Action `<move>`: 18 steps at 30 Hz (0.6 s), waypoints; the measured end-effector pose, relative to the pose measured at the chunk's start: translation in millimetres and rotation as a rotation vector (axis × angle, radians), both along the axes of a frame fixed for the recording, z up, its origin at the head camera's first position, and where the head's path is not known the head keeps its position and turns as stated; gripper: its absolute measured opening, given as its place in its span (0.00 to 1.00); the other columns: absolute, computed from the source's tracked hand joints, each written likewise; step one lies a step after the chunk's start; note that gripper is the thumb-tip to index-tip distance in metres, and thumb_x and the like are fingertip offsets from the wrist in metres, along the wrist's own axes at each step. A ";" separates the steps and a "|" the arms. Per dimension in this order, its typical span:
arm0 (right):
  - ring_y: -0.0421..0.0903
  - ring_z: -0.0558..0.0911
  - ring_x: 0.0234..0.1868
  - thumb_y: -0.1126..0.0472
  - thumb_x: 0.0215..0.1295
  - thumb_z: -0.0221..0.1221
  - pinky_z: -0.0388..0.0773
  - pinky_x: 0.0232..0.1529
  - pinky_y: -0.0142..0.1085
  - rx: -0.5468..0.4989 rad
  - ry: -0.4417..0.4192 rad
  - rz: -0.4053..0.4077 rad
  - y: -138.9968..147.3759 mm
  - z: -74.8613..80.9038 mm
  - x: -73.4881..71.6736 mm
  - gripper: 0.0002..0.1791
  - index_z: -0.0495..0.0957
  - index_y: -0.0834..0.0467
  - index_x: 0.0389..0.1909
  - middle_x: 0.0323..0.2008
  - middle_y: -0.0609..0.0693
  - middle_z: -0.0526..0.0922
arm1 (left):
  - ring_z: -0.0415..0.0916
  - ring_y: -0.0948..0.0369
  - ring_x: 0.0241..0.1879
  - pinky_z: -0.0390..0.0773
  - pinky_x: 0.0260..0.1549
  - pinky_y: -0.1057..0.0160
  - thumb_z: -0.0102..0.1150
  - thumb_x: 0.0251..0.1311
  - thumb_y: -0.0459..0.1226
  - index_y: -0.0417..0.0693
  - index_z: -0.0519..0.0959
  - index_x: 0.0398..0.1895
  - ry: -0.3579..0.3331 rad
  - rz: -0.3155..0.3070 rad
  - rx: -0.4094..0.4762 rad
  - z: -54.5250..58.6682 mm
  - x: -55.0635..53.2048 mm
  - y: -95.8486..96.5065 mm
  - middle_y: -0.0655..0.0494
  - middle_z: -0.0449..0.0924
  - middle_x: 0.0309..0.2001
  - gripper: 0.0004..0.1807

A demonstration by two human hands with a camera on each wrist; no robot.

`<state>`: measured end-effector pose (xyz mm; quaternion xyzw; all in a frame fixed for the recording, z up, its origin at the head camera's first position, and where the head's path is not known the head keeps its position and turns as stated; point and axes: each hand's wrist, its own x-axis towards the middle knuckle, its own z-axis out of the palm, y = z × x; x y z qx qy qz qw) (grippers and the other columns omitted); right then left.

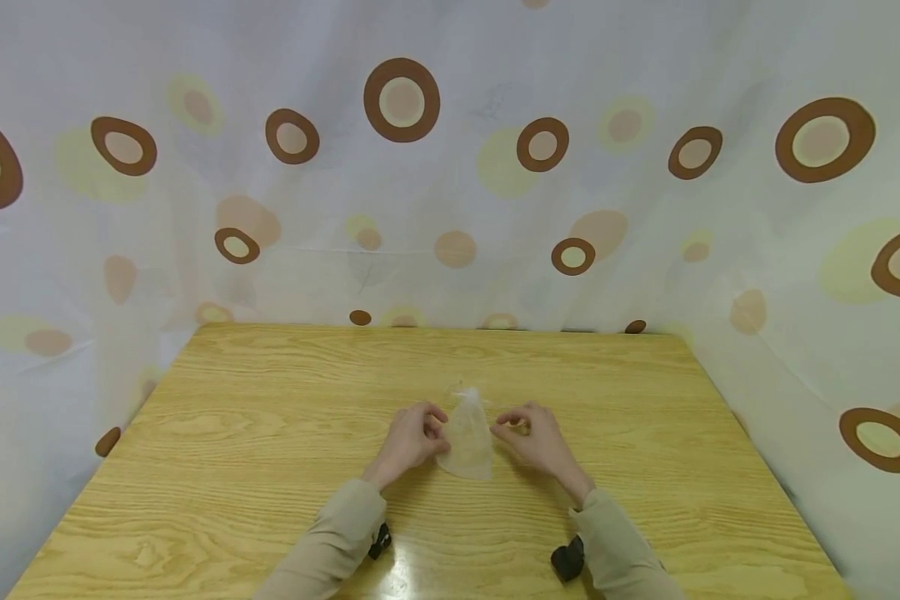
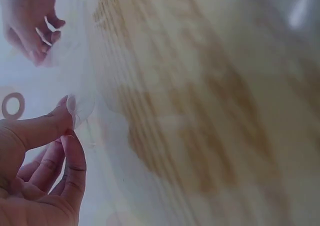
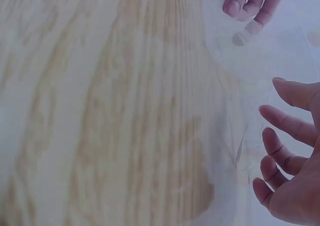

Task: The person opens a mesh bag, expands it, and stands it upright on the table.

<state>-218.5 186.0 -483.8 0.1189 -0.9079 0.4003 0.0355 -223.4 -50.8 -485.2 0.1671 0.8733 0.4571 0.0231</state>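
Note:
A thin, translucent whitish plastic piece [image 1: 468, 446] spreads out in a fan shape between the hands, narrowing to a bunched white tip at its far end. My left hand [image 1: 411, 437] is at its left edge. In the left wrist view, the thumb and index finger of that hand [image 2: 45, 161] pinch the clear film [image 2: 85, 103]. My right hand [image 1: 538, 437] is beside the right edge, fingers slightly bent. The right wrist view shows this hand [image 3: 295, 151] with its fingers spread apart and nothing gripped between them. What kind of plastic item it is cannot be made out.
A wood-grain table [image 1: 232, 467] lies under both hands. Around its back and sides hangs a white curtain [image 1: 450, 192] with brown rings and pale spots. Dark straps or devices [image 1: 567, 558] sit at both wrists. Light glares off the table's near edge.

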 end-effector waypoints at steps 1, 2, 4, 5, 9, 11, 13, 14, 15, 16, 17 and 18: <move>0.50 0.77 0.40 0.59 0.65 0.67 0.73 0.44 0.40 -0.005 -0.002 -0.003 -0.3 0.5 -0.3 0.09 0.88 0.61 0.39 0.39 0.58 0.84 | 0.77 0.63 0.29 0.77 0.30 0.69 0.73 0.52 0.26 0.35 0.81 0.42 0.009 -0.008 0.004 -0.3 -0.6 -0.3 0.48 0.85 0.31 0.14; 0.49 0.78 0.40 0.59 0.66 0.67 0.73 0.44 0.39 -0.007 -0.004 -0.007 -0.9 1.1 -0.7 0.10 0.88 0.62 0.40 0.39 0.58 0.84 | 0.78 0.63 0.29 0.77 0.30 0.69 0.73 0.52 0.26 0.35 0.82 0.40 0.020 -0.016 0.004 -0.4 -1.1 -0.4 0.48 0.85 0.30 0.12; 0.47 0.77 0.40 0.58 0.67 0.66 0.72 0.43 0.37 -0.014 -0.006 -0.005 -1.4 1.7 -1.3 0.11 0.88 0.61 0.41 0.40 0.57 0.85 | 0.78 0.64 0.29 0.77 0.30 0.70 0.73 0.52 0.26 0.37 0.84 0.37 0.027 -0.021 0.002 -0.1 -2.2 -0.2 0.48 0.85 0.30 0.09; 0.46 0.76 0.39 0.57 0.67 0.66 0.71 0.42 0.35 -0.022 -0.010 -0.001 -1.5 1.9 -1.6 0.11 0.88 0.61 0.41 0.40 0.56 0.86 | 0.78 0.64 0.29 0.77 0.30 0.71 0.72 0.53 0.26 0.38 0.84 0.35 0.031 -0.021 -0.001 0.0 -2.8 0.0 0.48 0.85 0.30 0.08; 0.41 0.73 0.33 0.57 0.68 0.64 0.68 0.35 0.29 -0.080 -0.028 0.046 -1.9 3.6 -2.1 0.11 0.88 0.59 0.44 0.38 0.54 0.86 | 0.79 0.63 0.29 0.78 0.29 0.70 0.72 0.53 0.27 0.39 0.84 0.32 0.039 -0.021 -0.013 1.2 -3.5 1.2 0.48 0.85 0.30 0.06; 0.39 0.71 0.31 0.58 0.68 0.64 0.68 0.33 0.28 -0.124 -0.036 0.070 -2.1 5.0 -1.6 0.11 0.88 0.60 0.45 0.36 0.53 0.86 | 0.79 0.63 0.29 0.78 0.30 0.70 0.72 0.54 0.27 0.40 0.84 0.31 0.039 -0.018 -0.017 1.6 -3.4 1.7 0.49 0.85 0.30 0.05; 0.36 0.71 0.29 0.59 0.68 0.64 0.68 0.32 0.28 -0.157 -0.030 0.093 -2.6 6.5 -1.0 0.10 0.88 0.60 0.44 0.35 0.53 0.86 | 0.80 0.63 0.30 0.79 0.30 0.70 0.71 0.54 0.27 0.40 0.84 0.31 0.043 -0.017 -0.013 2.1 -2.9 2.1 0.49 0.86 0.31 0.05; 0.35 0.71 0.29 0.59 0.68 0.64 0.68 0.32 0.28 -0.169 -0.025 0.101 -3.0 7.4 -0.7 0.09 0.88 0.60 0.43 0.35 0.54 0.87 | 0.80 0.62 0.30 0.79 0.31 0.70 0.71 0.55 0.27 0.40 0.84 0.32 0.045 -0.014 -0.008 2.2 -2.7 2.4 0.49 0.86 0.31 0.04; 0.35 0.71 0.28 0.59 0.68 0.64 0.69 0.32 0.28 -0.175 -0.017 0.109 -3.4 8.3 -0.2 0.09 0.88 0.60 0.42 0.35 0.54 0.87 | 0.81 0.62 0.31 0.80 0.32 0.70 0.70 0.55 0.27 0.40 0.84 0.33 0.045 -0.013 0.000 2.4 -2.4 2.5 0.48 0.86 0.32 0.05; 0.34 0.71 0.28 0.59 0.68 0.64 0.69 0.32 0.28 -0.179 -0.008 0.117 -3.7 8.7 -0.1 0.08 0.88 0.60 0.41 0.34 0.54 0.87 | 0.82 0.61 0.32 0.80 0.32 0.70 0.70 0.56 0.27 0.39 0.84 0.35 0.049 -0.010 0.012 2.2 -2.2 2.8 0.48 0.86 0.32 0.05; 0.33 0.72 0.28 0.60 0.68 0.64 0.70 0.32 0.27 -0.180 0.002 0.123 -4.0 9.1 0.0 0.08 0.88 0.60 0.40 0.34 0.54 0.88 | 0.82 0.60 0.32 0.81 0.32 0.69 0.69 0.56 0.27 0.38 0.83 0.37 0.058 -0.010 0.025 2.2 -1.9 2.9 0.47 0.86 0.33 0.06; 0.33 0.72 0.27 0.59 0.68 0.64 0.70 0.32 0.27 -0.181 0.010 0.126 -4.6 9.4 -0.1 0.08 0.88 0.59 0.40 0.34 0.54 0.88 | 0.83 0.59 0.32 0.81 0.32 0.69 0.69 0.57 0.27 0.37 0.83 0.39 0.064 -0.007 0.039 2.3 -1.6 3.1 0.46 0.86 0.34 0.08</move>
